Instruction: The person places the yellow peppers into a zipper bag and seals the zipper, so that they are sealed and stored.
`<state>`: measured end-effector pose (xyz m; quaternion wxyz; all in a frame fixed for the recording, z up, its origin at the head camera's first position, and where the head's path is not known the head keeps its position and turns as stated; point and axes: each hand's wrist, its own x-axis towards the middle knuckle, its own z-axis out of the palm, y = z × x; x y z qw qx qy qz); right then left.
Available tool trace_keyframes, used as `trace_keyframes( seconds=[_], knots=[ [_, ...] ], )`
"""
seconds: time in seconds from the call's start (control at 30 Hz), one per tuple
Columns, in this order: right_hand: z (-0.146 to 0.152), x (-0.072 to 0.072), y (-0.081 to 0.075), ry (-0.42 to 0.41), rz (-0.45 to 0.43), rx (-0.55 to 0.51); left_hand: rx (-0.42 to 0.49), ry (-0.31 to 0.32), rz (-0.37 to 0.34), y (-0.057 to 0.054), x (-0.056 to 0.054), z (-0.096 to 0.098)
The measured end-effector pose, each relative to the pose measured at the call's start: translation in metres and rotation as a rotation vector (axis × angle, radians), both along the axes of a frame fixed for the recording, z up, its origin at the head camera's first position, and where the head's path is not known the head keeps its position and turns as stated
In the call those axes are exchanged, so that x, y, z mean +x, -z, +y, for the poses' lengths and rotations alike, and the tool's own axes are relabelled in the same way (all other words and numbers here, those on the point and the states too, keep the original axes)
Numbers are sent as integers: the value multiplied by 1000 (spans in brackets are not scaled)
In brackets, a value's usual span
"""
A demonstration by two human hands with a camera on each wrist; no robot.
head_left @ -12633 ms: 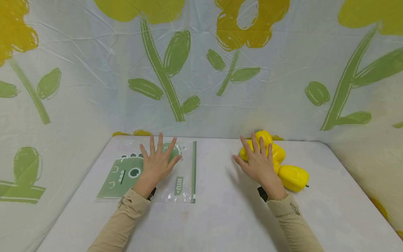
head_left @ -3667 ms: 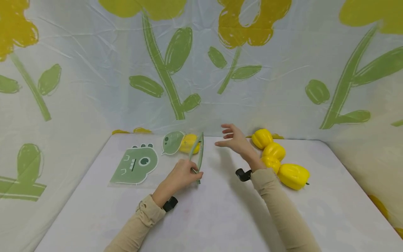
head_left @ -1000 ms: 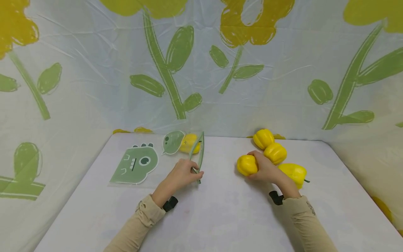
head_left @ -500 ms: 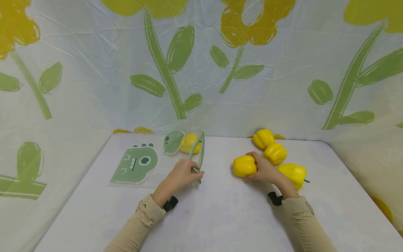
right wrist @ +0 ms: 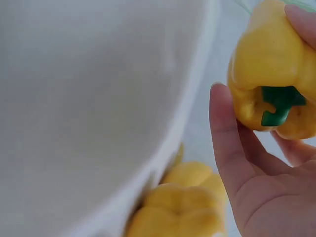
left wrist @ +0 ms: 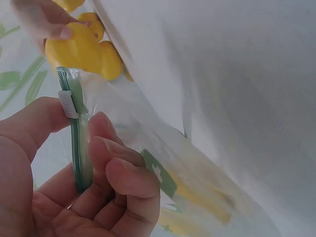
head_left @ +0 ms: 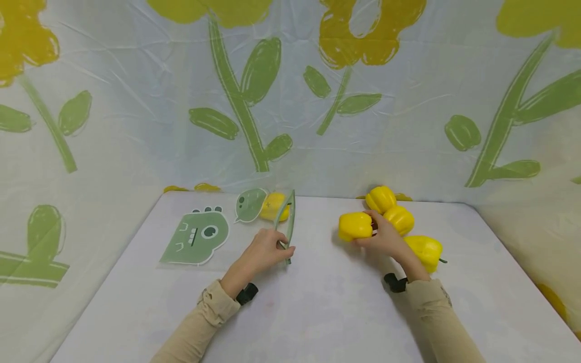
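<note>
My left hand (head_left: 264,249) pinches the green-edged mouth of a clear zip bag (head_left: 195,239), which has a green monster print. That mouth gapes, and a yellow bell pepper (head_left: 272,206) lies inside just behind it. A white slider (left wrist: 68,104) sits on the zip near my left thumb in the left wrist view. To the right of the bag, my right hand (head_left: 387,238) grips another yellow bell pepper (head_left: 355,226), held over the table on its side. Its green stem (right wrist: 280,104) faces my palm in the right wrist view.
Three more yellow bell peppers rest right of my right hand: one at the back (head_left: 380,199), one in front of it (head_left: 401,220), one nearest (head_left: 425,252). Behind the white table (head_left: 308,312) hangs a flower-printed cloth (head_left: 290,91).
Since the oldest frame, my left hand has opened the bag and a pepper has gone inside. My right hand took another pepper from the group and, over the last half second, raised it slightly.
</note>
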<state>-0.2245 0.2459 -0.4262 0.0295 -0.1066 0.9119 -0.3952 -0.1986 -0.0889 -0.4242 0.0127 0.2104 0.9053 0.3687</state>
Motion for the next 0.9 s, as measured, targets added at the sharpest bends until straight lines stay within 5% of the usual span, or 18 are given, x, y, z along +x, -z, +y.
trace_keyframes(
  seconds=[0.2,0.57,0.73,0.9],
  knots=[
    [-9,-6,-22,39,-37,-68,9,-9,-7,-1,1,0],
    [-58,-17,-60,41,24,-110,39,-3,12,0,-1,3],
    [-87,-20,-58,16,23,-176,61,5,20,-1,1,3],
    [-109,-25,-39,-17,-13,-225,88,14,27,-1,2,3]
  ],
)
